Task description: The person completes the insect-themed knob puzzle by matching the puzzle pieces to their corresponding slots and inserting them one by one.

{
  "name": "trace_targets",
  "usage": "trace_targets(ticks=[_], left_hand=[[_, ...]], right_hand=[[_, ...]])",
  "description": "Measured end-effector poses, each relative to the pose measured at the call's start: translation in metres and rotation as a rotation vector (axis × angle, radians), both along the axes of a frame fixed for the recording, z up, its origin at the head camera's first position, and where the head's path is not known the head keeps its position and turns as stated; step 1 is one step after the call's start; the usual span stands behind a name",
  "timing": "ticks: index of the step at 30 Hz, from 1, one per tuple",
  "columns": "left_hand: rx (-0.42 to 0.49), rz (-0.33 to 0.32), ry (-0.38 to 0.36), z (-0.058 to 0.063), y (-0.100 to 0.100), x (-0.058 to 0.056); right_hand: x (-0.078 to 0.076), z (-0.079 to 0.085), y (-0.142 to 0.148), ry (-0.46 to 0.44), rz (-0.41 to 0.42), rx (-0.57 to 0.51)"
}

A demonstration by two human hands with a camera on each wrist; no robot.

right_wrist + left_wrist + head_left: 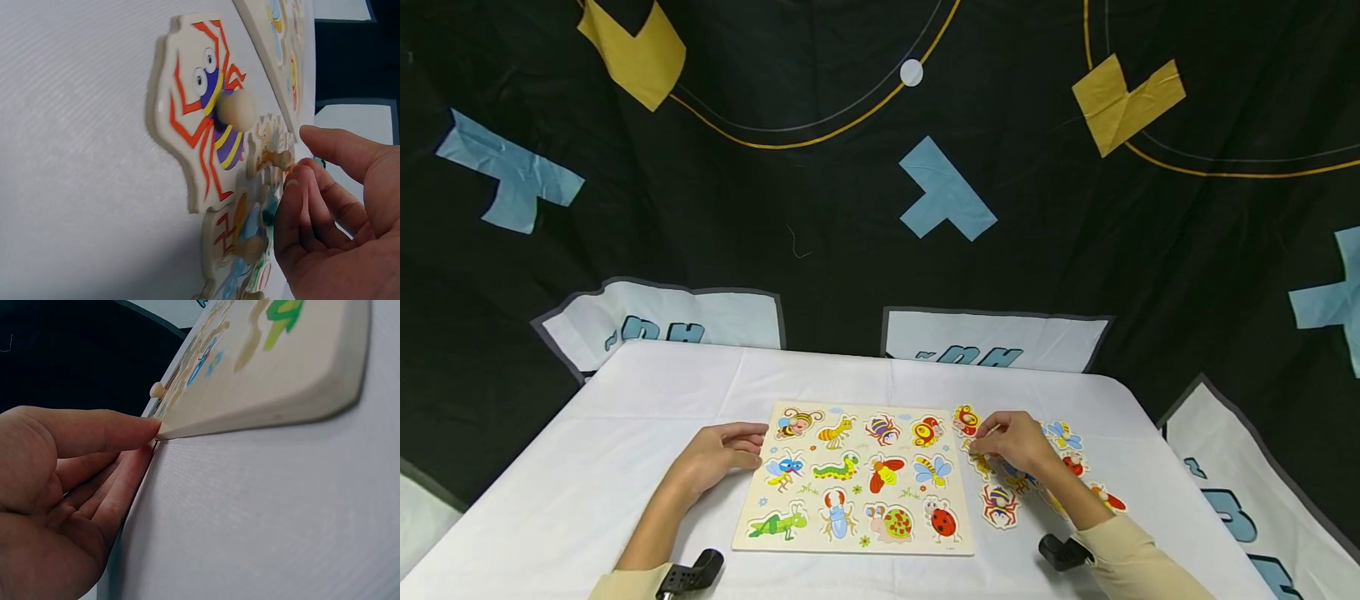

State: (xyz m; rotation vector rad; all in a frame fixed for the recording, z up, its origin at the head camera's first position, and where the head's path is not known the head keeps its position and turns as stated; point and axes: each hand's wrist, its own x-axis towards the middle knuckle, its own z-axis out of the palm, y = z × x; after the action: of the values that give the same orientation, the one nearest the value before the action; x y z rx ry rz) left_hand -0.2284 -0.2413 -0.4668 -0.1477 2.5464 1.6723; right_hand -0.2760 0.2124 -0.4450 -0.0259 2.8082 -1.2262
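Piece pick-up apparently in hand beside puzzle board [808, 546]

Left hand [715, 454]: relaxed fingers touching board's left edge. Right hand [1017, 442]: fingers part-curled at yellow piece [981, 467], right of board; grip unconfirmed. Next move likely calls for a pinch.

Two hands [722, 454], one board [805, 544] with twelve creature pictures [887, 475], two wrist cameras [1063, 552], one desk [820, 379], and loose pieces [1000, 506] too crowded to count.
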Motion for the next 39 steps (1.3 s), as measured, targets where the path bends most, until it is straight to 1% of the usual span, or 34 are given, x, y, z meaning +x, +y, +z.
trace_targets(ticks=[12,21,33,39], left_hand=[[0.002,0.001,0.002,0.0,0.0,0.0],[-0.006,0.008,-0.007,0.0,0.001,-0.001],[0.004,0.001,-0.005,0.001,0.0,0.0],[-0.001,0.009,-0.01,0.002,0.001,0.0]], right_hand=[[0.002,-0.005,0.003,-0.014,-0.004,0.001],[0.002,-0.014,0.004,-0.03,-0.026,-0.02],[0.004,-0.012,0.002,-0.007,-0.046,-0.012],[0.005,-0.011,0.002,-0.025,-0.051,-0.015]])
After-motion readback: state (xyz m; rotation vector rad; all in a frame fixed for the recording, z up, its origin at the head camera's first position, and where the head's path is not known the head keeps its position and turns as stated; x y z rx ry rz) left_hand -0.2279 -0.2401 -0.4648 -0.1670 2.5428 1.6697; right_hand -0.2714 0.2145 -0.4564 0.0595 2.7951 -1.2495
